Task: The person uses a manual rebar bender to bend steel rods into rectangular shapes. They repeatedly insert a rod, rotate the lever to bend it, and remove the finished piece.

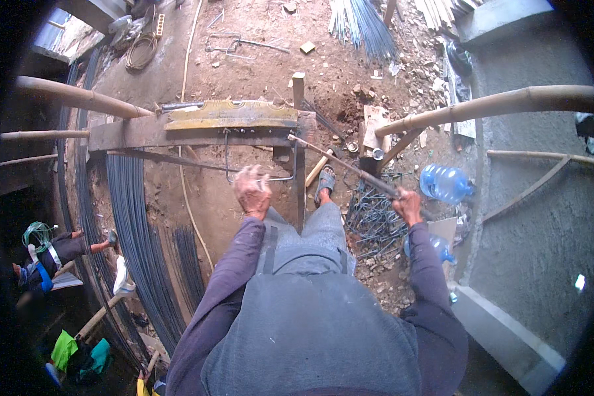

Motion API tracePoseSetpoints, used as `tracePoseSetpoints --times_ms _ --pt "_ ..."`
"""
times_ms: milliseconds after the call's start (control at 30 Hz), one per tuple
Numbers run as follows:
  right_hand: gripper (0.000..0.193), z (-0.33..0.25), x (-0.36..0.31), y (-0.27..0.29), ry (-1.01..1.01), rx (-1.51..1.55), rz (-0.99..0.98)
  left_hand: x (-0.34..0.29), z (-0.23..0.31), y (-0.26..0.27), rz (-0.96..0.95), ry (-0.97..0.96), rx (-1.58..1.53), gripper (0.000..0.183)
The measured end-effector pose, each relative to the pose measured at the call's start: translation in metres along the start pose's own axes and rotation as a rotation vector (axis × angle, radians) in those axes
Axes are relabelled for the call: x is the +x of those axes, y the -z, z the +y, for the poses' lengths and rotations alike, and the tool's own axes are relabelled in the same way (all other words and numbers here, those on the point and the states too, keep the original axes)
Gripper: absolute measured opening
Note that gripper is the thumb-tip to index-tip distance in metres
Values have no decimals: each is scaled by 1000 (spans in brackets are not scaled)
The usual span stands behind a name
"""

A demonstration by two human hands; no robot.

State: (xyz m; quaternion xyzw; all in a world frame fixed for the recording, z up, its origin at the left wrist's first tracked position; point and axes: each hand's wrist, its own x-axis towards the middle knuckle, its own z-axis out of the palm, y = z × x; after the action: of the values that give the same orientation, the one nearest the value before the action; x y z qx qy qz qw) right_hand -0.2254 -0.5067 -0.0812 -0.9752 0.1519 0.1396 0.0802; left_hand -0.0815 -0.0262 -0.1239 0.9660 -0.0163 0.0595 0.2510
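Note:
My right hand (409, 203) is closed round the handle end of a long rebar bending bar (346, 164). The bar slants up and left, and its far tip meets the right end of a wooden bench beam (135, 134). A thin steel rod bent into a squared U, a rebar stirrup (295, 162), hangs at the near side of the beam. At its lower left corner my left hand (252, 189) has its fingers curled, apparently on the rod; the hand is slightly blurred. A yellow worn metal plate (231, 116) lies along the beam's top.
Long rebar bundles (131, 191) lie at the left, beyond which a person (53, 257) sits. A heap of bent stirrups (379, 214) and a blue water jug (445, 183) lie at the right. Bamboo poles (495, 105) cross both sides. More rods (363, 30) lie at the back.

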Motion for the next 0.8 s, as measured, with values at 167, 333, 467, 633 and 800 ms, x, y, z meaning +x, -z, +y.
tracePoseSetpoints --times_ms 167,333,467,633,800 --pt "29 -63 -65 -22 -71 483 28 81 -73 12 -274 658 -823 37" --pt "36 -136 -104 -11 -73 899 27 138 -90 65 -696 1179 -1674 24" --pt "37 -170 -123 32 -178 1064 20 168 2 111 -515 1265 -2101 34" --pt "20 -190 -124 97 -114 1417 -10 82 149 129 -471 694 -2343 39" --pt "24 -204 -120 119 -201 1546 51 23 146 171 -631 430 -2565 47"
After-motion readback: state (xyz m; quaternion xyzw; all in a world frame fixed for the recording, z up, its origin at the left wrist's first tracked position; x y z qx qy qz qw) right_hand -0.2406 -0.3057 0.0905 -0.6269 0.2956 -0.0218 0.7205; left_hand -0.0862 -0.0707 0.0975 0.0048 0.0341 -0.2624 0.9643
